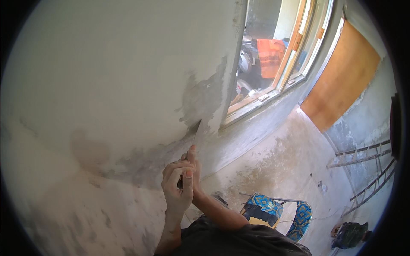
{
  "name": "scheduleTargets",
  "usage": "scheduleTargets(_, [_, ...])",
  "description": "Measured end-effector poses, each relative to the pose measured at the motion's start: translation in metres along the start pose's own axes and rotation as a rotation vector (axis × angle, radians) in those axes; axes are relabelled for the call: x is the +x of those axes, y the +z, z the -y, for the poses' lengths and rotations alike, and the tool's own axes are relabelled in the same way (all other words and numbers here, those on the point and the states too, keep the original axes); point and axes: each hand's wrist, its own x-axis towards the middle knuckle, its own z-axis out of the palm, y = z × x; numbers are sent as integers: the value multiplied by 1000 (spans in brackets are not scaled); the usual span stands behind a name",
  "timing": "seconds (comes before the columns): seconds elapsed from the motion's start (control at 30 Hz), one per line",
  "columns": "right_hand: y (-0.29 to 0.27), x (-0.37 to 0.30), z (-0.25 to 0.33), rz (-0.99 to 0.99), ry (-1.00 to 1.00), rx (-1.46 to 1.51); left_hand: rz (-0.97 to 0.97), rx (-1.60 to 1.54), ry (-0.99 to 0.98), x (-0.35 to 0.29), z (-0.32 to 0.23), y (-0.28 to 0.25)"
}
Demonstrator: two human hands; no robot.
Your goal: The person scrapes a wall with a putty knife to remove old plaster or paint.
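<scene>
Just below the centre of the frame, we have our left hand and right hand wrapped around the scraper, which looks light and stiff with a thin, slightly springy blade, best gripped by its handle.

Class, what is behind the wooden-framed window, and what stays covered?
Behind the window, an orange cloth hangs beside rounded silver parts, apparently of a motorcycle. Whatever lies under the cloth is covered, and the wall hides the rest of that space.
</scene>
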Motion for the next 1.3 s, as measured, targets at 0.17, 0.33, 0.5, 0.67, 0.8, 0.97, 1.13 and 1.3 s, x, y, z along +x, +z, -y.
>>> scheduleTargets(0.17, [17,10,57,-62,298,279,-17,-44,-13,1,2,-2])
scheduleTargets(0.33, [7,-1,23,-28,76,33,11,-7,4,5,3,-1])
scheduleTargets(0.5, [17,-7,53,-39,250,102,-29,-37,16,3,-1,-3])
scheduleTargets(0.67, [16,-18,53,94,156,52,-13,-10,31,5,-3,-5])
scheduleTargets(0.8, [30,-20,51,47,231,153,-40,-40,40,2,-9,-6])
scheduleTargets(0.97, [26,-3,29,-67,2,44,-19,1,127,5,-13,-4])
scheduleTargets(1.13, [2,22,93,45,288,335,-67,-43,82,3,-10,-2])
scheduleTargets(1.3, [19,-17,67,109,223,162,-136,-60,3,4,2,-13])
